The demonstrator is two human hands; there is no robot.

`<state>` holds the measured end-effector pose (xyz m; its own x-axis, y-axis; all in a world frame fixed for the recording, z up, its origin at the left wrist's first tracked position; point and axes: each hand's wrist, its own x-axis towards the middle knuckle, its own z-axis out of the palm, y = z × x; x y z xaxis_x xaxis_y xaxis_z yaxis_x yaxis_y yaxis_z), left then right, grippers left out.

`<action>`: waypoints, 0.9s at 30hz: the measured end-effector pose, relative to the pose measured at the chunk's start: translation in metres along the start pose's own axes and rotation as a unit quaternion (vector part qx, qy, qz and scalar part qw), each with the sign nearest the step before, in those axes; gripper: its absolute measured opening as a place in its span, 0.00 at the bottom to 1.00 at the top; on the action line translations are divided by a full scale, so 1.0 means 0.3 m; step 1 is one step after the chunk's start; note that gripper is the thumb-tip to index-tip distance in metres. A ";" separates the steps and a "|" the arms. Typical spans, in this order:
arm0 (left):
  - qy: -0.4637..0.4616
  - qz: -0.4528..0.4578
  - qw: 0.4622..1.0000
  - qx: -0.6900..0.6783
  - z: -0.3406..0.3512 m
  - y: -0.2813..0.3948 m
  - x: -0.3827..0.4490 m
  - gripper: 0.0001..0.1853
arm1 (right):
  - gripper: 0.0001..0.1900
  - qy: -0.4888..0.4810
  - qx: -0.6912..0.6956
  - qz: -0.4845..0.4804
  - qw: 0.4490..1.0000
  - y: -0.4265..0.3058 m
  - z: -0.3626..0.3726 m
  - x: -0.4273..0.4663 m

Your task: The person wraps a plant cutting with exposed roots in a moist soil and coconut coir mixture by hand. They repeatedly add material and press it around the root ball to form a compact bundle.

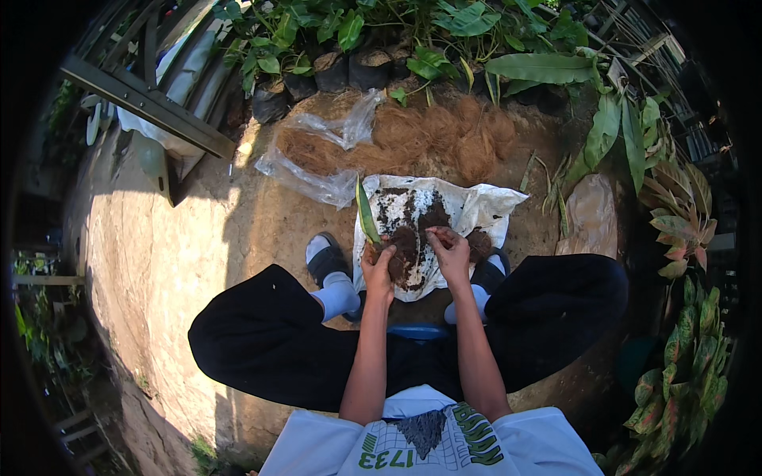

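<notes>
My left hand [378, 272] grips a small plant at the base of its upright, yellow-edged green leaf [365, 212], which looks like a snake plant's. A dark, fibrous root ball [405, 245] hangs beside my left thumb. Across from it, my right hand [451, 253] has its thumb and index fingertips brought together over dark soil; whether anything is pinched there is too small to tell. Both hands are above a white woven sack [500, 201] spread on the ground. Loose dark soil [437, 213] covers its middle, and another brown clump [479, 244] lies right of my right hand.
Beyond the sack lie brown coconut-fibre clumps [411, 131] and a clear plastic bag [309, 185]. Potted plants in black grow bags [372, 70] line the back. Leafy plants [684, 351] stand at right. A metal beam [149, 107] juts in at upper left. My sandalled feet [328, 262] flank the sack.
</notes>
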<state>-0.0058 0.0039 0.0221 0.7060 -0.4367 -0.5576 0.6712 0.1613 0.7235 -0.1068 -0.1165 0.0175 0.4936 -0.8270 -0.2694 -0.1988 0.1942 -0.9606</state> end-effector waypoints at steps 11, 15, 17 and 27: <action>-0.036 0.055 0.995 0.077 0.022 -0.006 -0.004 0.17 | 0.21 -0.071 0.024 -0.012 0.997 -0.015 0.171 -0.101; -0.002 0.080 0.988 0.131 -0.006 -0.021 0.006 0.21 | 0.25 -0.081 -0.007 0.004 0.997 0.007 0.192 -0.129; -0.036 0.092 0.983 0.158 -0.010 -0.032 0.007 0.25 | 0.26 -0.084 -0.025 -0.001 0.996 0.022 0.199 -0.129; -0.194 0.019 0.933 0.301 0.046 -0.088 -0.043 0.38 | 0.32 0.027 0.306 0.240 0.921 0.123 0.146 -0.074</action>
<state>-0.0358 -0.0070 0.0159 0.5132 -0.7476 -0.4216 0.3152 -0.2927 0.9028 -0.0879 -0.0679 -0.0149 0.4271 -0.5899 -0.6853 0.1395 0.7918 -0.5947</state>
